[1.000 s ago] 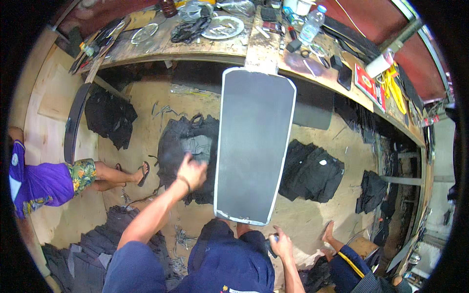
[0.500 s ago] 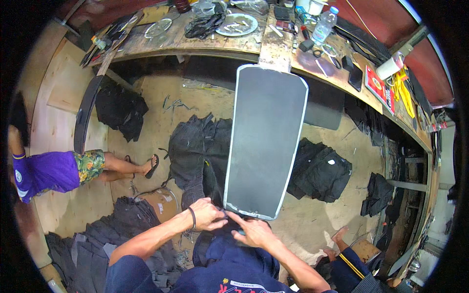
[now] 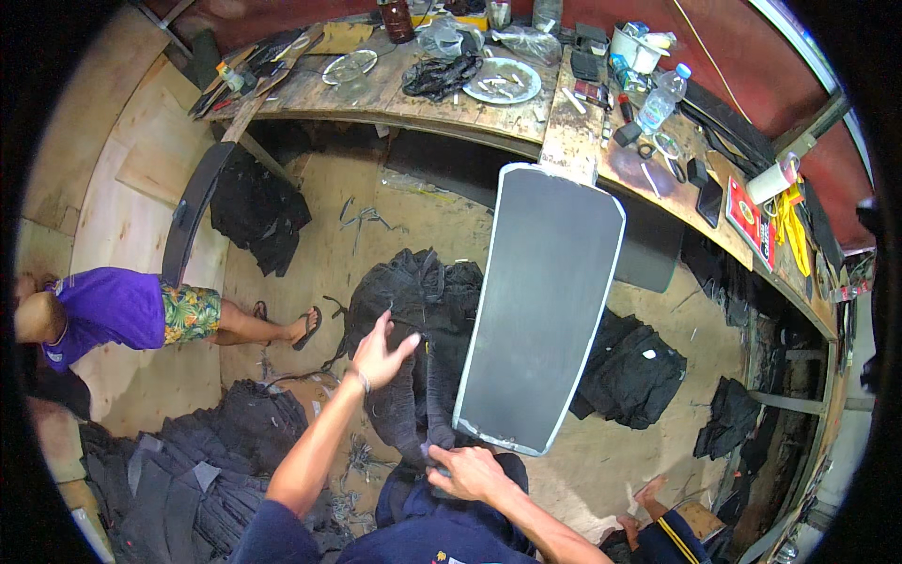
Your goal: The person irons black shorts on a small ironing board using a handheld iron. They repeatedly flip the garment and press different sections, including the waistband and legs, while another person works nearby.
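On the floor below the long tabletop, one grey padded board slopes from the tabletop's front edge down toward the person's lap, and one dark garment lies draped along the board's left side. The left hand is raised over that garment with its fingers spread, not gripping anything. The right hand rests at the board's near end, fingers curled and pinching the lower end of the garment. So the garment runs from under the right hand up past the left hand, just beside the board. Around it I count four more heaps of dark cloth on the floor: one near the far left under the tabletop, one large stack at the near left, and two to the right of the board. One other person in a purple shirt sits on the floor at the left edge
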The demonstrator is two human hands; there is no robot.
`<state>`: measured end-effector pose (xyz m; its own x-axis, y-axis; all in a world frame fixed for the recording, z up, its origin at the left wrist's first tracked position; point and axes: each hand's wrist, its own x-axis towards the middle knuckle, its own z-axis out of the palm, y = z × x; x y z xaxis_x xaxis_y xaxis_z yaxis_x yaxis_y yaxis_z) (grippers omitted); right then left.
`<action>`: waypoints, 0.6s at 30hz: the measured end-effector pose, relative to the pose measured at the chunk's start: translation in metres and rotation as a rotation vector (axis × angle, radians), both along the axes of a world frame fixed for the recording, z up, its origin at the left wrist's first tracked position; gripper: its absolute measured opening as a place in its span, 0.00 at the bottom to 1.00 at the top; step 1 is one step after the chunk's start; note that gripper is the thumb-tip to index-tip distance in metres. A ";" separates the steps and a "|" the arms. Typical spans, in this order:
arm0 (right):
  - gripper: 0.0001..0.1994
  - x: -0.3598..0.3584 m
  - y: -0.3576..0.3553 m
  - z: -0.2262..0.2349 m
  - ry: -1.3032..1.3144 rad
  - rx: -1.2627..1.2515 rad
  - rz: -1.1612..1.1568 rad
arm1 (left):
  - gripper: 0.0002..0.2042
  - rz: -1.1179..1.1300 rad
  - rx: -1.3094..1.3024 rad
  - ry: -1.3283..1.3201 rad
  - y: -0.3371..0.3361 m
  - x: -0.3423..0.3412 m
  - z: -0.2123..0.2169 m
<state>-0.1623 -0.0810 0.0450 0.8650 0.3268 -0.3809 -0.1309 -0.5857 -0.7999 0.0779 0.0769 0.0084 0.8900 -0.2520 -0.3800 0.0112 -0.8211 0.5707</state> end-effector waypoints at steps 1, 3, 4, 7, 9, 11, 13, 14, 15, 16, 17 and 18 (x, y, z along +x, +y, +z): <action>0.24 0.000 0.003 0.005 0.012 -0.012 0.040 | 0.39 0.000 -0.144 0.271 -0.009 0.026 -0.023; 0.24 0.001 0.004 0.014 0.014 -0.034 0.063 | 0.27 0.230 -0.524 0.876 -0.028 0.063 -0.070; 0.24 0.001 0.002 0.018 0.094 -0.068 0.096 | 0.22 0.277 -0.529 0.771 -0.034 0.083 -0.090; 0.24 0.004 -0.005 0.029 0.114 -0.084 0.059 | 0.19 0.194 -0.384 0.472 -0.048 0.116 -0.139; 0.23 0.007 -0.010 0.037 0.169 -0.112 0.055 | 0.15 0.342 -0.445 0.505 -0.060 0.127 -0.157; 0.23 0.008 -0.012 0.046 0.082 -0.080 0.019 | 0.13 0.466 -0.383 0.426 -0.070 0.140 -0.165; 0.22 0.007 -0.011 0.057 0.043 -0.066 -0.022 | 0.18 0.433 -0.337 0.458 -0.076 0.160 -0.170; 0.22 0.006 -0.010 0.062 0.014 -0.079 -0.021 | 0.19 0.404 -0.323 0.273 -0.075 0.173 -0.173; 0.21 0.004 -0.009 0.068 0.071 -0.036 0.049 | 0.20 0.320 -0.290 0.185 -0.075 0.188 -0.176; 0.21 0.001 -0.008 0.074 0.090 0.011 0.089 | 0.17 0.350 -0.216 0.012 -0.067 0.206 -0.177; 0.21 -0.001 -0.008 0.077 0.112 0.113 0.164 | 0.13 0.323 -0.168 -0.064 -0.061 0.223 -0.180; 0.21 -0.003 -0.008 0.080 0.153 0.013 0.148 | 0.14 0.214 -0.033 0.002 -0.056 0.234 -0.182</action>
